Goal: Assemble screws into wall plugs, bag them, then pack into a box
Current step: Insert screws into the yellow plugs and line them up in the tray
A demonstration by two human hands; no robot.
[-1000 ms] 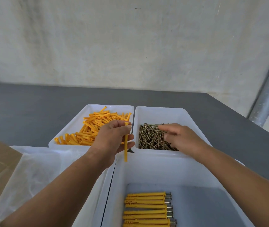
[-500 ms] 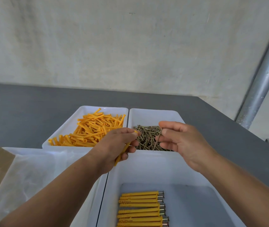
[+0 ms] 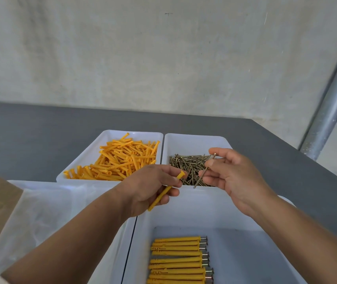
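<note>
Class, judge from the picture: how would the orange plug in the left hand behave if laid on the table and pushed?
It would probably roll, because the plug looks round and slim. It is likely light, since the left hand carries it in the fingers alone. It seems stiff: both ends jut out straight from the grip.

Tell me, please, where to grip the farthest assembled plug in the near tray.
Come from above and pinch the farthest assembled plug at its right end by the screw head: it lies flat against its neighbour, that end jutting free.
</note>
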